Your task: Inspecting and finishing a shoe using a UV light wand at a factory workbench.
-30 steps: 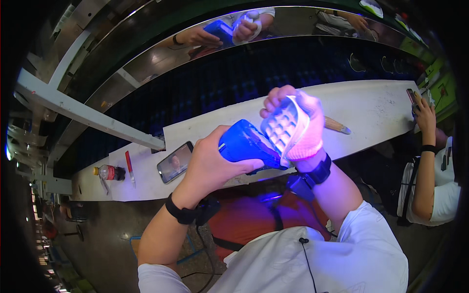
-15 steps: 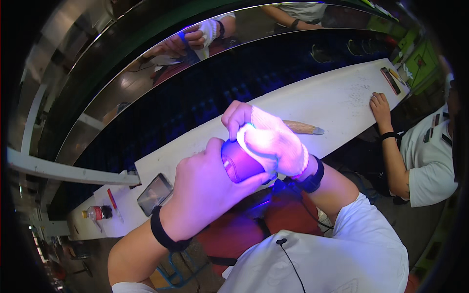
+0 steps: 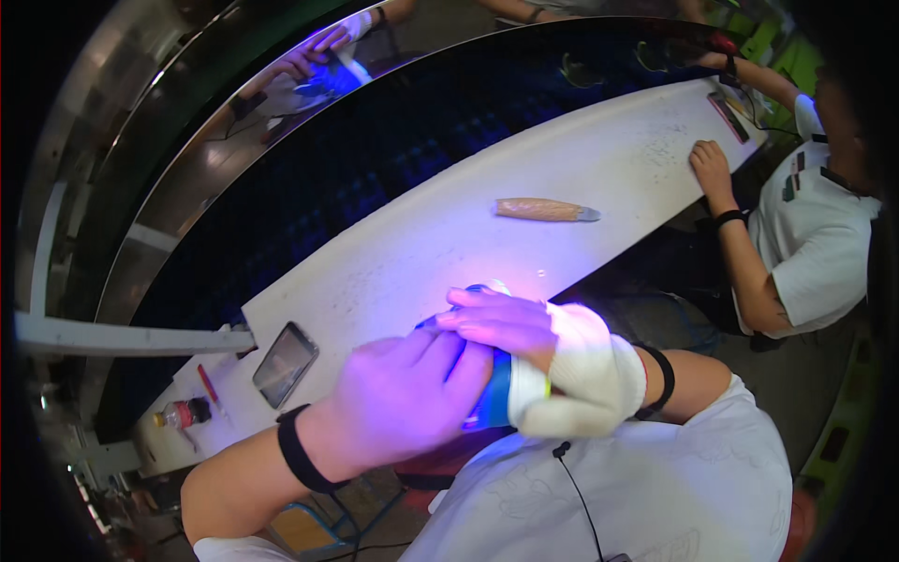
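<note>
Left hand (image 3: 398,398) and gloved right hand (image 3: 581,370) both grasp blue shoe (image 3: 498,393); knife (image 3: 543,210) lies beyond on table (image 3: 384,300).

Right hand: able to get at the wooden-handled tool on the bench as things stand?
Probably yes, once freed: the right hand is gripping the blue-and-white piece, but the wooden-handled tool lies beyond it on the white bench, no sizeable object between.

I see the bare left hand (image 3: 401,389), fingers curled, angled toward two o'clock. The white-knit-gloved right hand (image 3: 571,360) points its bare fingers toward ten, overlapping the left.
</note>
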The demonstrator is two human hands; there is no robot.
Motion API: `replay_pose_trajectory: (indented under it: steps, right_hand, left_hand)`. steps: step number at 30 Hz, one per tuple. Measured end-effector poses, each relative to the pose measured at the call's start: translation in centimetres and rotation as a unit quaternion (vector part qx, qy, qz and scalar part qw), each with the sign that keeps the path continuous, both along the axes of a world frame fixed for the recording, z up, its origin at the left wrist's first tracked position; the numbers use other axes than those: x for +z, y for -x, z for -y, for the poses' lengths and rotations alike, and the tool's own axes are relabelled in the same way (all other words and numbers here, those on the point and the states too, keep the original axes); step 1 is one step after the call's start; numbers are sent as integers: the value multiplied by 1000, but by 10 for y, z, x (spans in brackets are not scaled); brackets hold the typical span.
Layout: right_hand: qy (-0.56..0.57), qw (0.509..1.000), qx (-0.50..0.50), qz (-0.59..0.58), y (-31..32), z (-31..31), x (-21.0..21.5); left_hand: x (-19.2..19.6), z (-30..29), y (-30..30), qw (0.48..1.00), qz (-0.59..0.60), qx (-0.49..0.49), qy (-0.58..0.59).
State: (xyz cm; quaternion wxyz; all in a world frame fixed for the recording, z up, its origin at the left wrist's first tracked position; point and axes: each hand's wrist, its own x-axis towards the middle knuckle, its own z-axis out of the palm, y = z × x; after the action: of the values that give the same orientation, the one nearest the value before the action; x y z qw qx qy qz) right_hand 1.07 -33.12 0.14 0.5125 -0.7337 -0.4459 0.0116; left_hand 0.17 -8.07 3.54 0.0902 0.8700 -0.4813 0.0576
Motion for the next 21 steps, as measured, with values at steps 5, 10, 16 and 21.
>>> replay_pose_trajectory:
  steps: [5,10,16,21]
  right_hand:
    - [110,979,-130,112,7,-17,-65]
    - [235,970,-63,25,-9,-47,-73]
    - [185,961,6,203,-29,-49,-87]
    - [-39,962,-204,175,-69,8,7]
  left_hand:
    - [17,-55,36,952,-255,132,103]
    - [-69,-59,92,807,-288,348,381]
    - [-94,-67,108,784,-239,329,468]
    - [-85,-38,130,620,-239,249,705]
